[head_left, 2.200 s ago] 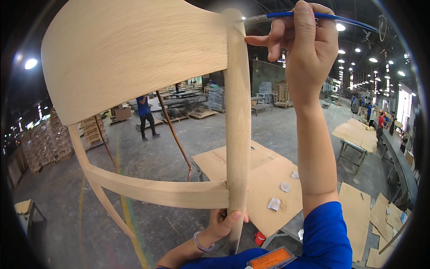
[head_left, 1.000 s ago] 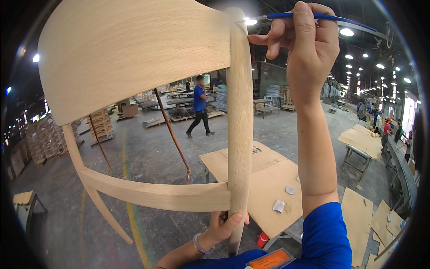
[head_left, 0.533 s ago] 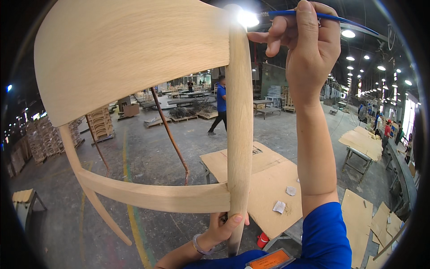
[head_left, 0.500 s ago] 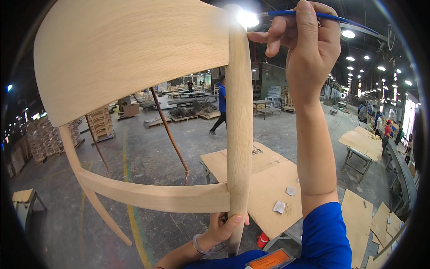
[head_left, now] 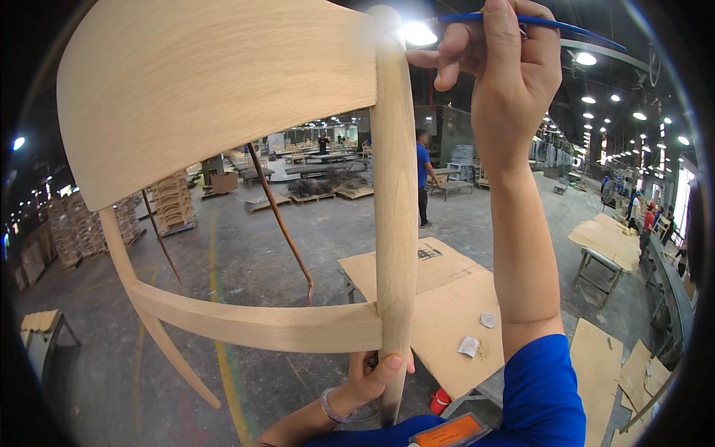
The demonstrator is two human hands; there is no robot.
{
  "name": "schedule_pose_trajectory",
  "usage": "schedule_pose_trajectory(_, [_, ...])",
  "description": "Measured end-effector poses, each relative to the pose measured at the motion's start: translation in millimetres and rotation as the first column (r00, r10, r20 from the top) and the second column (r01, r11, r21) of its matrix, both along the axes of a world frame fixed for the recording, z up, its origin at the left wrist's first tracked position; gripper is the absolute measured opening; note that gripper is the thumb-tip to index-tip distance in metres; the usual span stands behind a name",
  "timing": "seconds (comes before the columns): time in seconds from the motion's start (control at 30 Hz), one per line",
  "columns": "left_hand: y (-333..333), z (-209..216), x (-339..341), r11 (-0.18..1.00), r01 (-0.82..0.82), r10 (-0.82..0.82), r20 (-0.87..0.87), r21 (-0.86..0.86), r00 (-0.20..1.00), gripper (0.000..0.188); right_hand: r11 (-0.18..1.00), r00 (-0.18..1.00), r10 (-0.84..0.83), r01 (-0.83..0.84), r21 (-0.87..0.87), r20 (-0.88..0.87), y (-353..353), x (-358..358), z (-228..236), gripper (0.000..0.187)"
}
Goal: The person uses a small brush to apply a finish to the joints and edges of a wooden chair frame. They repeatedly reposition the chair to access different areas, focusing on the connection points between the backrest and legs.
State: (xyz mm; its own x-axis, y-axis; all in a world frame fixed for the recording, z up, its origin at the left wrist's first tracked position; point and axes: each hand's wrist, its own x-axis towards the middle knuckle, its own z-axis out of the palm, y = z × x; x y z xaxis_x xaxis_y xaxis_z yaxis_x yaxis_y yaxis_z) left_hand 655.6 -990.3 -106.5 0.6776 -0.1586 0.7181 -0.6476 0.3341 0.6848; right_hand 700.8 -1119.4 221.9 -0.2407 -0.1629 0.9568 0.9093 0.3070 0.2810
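A pale wooden chair frame (head_left: 391,223) fills the left and middle of the view, with a broad curved backrest panel (head_left: 223,82) and a lower crossbar (head_left: 261,324). Low on its right post, my left hand (head_left: 376,380) is wrapped round the wood, a bracelet at the wrist. Up by the top of that post, my right hand (head_left: 506,59) pinches a thin blue-handled brush (head_left: 551,22) between thumb and fingers. The brush points left toward the post top; glare from a lamp washes out its tip, so contact cannot be made out. My outstretched right fingertips are close beside the post.
Behind the post stands a cardboard-topped table (head_left: 454,320) with crumpled white scraps (head_left: 468,346) on it. A red bucket (head_left: 439,401) is below. Two brown rods (head_left: 281,216) show behind the frame. A person in blue (head_left: 424,179) stands farther off; stacked wooden parts (head_left: 170,201) are at left.
The person in the background has passed from the left of the post to its right. My right hand has shifted very slightly left and up with the brush; my left hand keeps its hold.
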Motion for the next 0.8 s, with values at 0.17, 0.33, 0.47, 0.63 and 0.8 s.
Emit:
schedule_pose_trajectory(0.17, [2,1,1,1.0,-0.016,0.016,0.017,0.001,1.0,0.082,1.0,1.0,-0.008,0.008,-0.01,0.019,2,0,1,0.013])
schedule_pose_trajectory(0.33, [2,1,2,1.0,-0.026,0.026,0.02,-0.014,0.999,0.081,1.0,1.0,0.011,-0.011,-0.013,-0.012,5,1,0,0.013])
schedule_pose_trajectory(0.47, [6,0,1,0.999,-0.03,0.031,0.013,-0.034,0.999,0.08,1.0,0.999,0.01,-0.01,-0.02,0.035,10,2,1,0.013])
schedule_pose_trajectory(0.63, [4,-2,0,0.999,-0.048,0.049,0.023,-0.025,0.999,0.08,1.0,1.0,0.021,-0.021,0.008,0.0,10,4,-3,0.014])
schedule_pose_trajectory(0.8, [3,-2,0,0.997,-0.065,0.066,0.031,-0.046,0.997,0.079,0.999,0.999,0.034,-0.035,0.022,0.029,13,11,0,0.015])
